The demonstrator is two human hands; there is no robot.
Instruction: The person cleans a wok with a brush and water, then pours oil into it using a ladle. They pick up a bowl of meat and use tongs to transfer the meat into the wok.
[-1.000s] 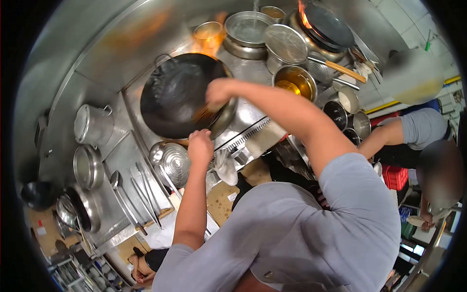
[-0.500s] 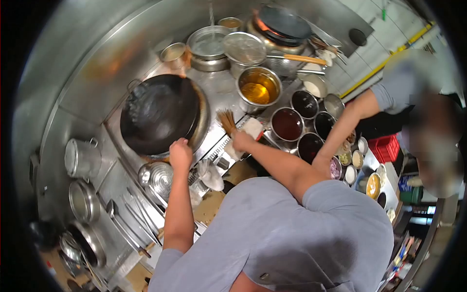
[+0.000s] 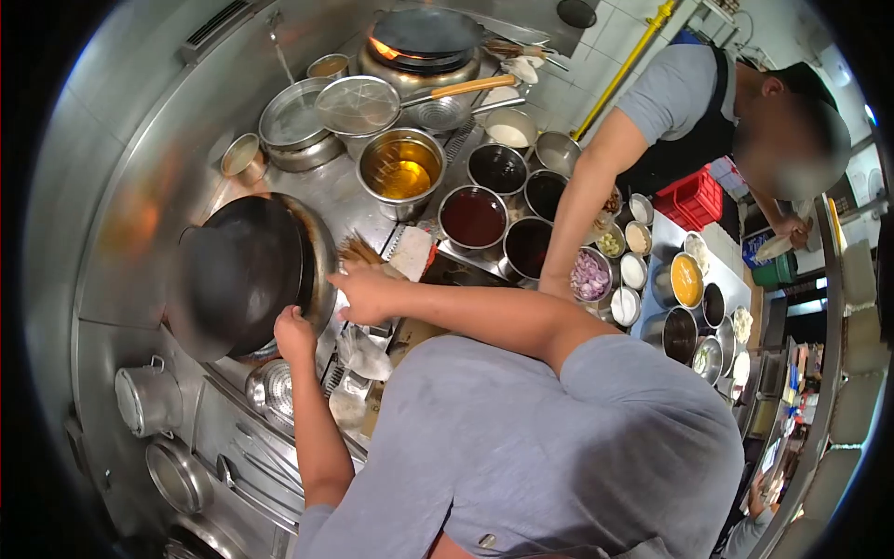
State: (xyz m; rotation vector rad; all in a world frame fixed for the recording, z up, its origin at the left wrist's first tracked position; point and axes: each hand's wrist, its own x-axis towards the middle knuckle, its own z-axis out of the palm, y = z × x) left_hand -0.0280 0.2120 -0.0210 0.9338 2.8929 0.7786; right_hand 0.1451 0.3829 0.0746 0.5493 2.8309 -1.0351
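Observation:
A dark wok [image 3: 237, 275] sits tilted on the left burner, its far-left side blurred. My left hand [image 3: 295, 334] is closed on the wok's near rim. Close to the right side of the burner, my right hand [image 3: 368, 293] has its fingers apart and pointing toward the wok, with nothing visibly gripped. A bamboo brush [image 3: 357, 252] lies just beyond my right hand, beside a white cloth [image 3: 410, 252]. Another crumpled cloth [image 3: 365, 354] is below my right hand.
A pot of amber liquid [image 3: 400, 172], a strainer [image 3: 358, 104] and sauce pots [image 3: 473, 216] stand beyond my hands. Flame shows under a rear wok [image 3: 428, 33]. A co-worker's arm [image 3: 582, 200] reaches over bowls at the right. Ladles [image 3: 256, 489] lie at lower left.
My right hand has let go of the bamboo brush and moved left toward the wok. The wok has tilted under my left hand. The camera view has shifted, and the co-worker shows more fully.

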